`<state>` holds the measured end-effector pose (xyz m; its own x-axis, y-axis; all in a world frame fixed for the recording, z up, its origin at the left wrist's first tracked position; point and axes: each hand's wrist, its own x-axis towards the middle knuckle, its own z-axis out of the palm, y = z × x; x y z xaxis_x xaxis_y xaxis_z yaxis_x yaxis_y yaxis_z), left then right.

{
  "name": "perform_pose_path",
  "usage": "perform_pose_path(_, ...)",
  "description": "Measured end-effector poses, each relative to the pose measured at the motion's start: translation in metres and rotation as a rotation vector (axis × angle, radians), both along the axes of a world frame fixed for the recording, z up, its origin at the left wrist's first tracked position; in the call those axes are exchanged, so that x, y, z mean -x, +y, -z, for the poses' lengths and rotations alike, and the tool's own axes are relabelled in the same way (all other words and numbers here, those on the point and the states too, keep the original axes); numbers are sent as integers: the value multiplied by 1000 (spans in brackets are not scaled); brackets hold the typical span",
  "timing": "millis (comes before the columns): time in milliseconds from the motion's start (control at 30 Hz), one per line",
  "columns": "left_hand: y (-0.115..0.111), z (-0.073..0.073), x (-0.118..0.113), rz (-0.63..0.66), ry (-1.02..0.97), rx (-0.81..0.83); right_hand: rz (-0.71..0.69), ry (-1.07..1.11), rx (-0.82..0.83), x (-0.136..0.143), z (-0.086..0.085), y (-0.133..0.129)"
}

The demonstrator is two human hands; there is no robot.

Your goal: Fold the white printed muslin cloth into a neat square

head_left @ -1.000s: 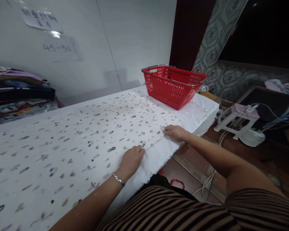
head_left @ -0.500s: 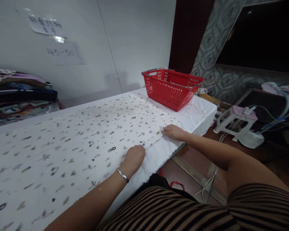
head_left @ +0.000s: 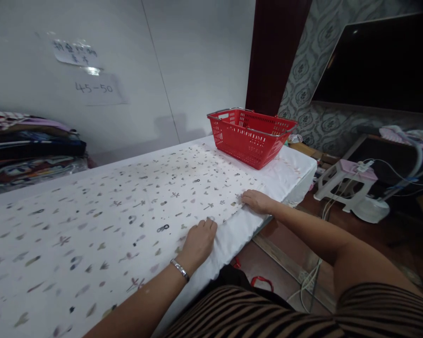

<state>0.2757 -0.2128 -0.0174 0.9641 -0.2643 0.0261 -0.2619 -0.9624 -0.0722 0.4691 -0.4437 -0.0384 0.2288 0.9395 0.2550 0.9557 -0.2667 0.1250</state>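
A white printed cloth [head_left: 120, 216] with small grey and brown motifs lies spread over a table covered in white cloth [head_left: 229, 239]. My left hand [head_left: 200, 239], with a metal bracelet [head_left: 179, 270] at its wrist, is closed on the printed cloth's near edge, knuckles up. Farther right along that same edge, my right hand [head_left: 257, 201] has its fingers pressed together on the cloth. Both sets of fingertips are partly hidden. Between the hands the edge runs nearly straight, and the white cover shows in front of it.
A red plastic basket [head_left: 250, 141] stands at the table's far right end. Folded fabrics [head_left: 31, 141] are stacked at the far left by the wall. Beyond the right end is a white stool [head_left: 350, 183] with cables, some trailing on the floor.
The view has tilted up slightly, so things appear a little lower. Both hands remain at the printed cloth's near edge; the left hand's fingers have shifted slightly.
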Motion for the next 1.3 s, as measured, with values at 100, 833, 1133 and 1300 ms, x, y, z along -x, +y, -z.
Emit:
perform_pose_path(100,-2,6,-7,6,12,-10,1,8,7,-2,1,0)
perform_pose_path(833,-4,14,-10,-26,111,165,416,70,6,-39,6,-46)
perform_pose_path(1133,-5,26,-11,10,66,213,496,127,-53,-56,16,-56)
perform_pose_path(1300,-4,34,-10,36,-1,259,506,130,-63,-69,26,-58)
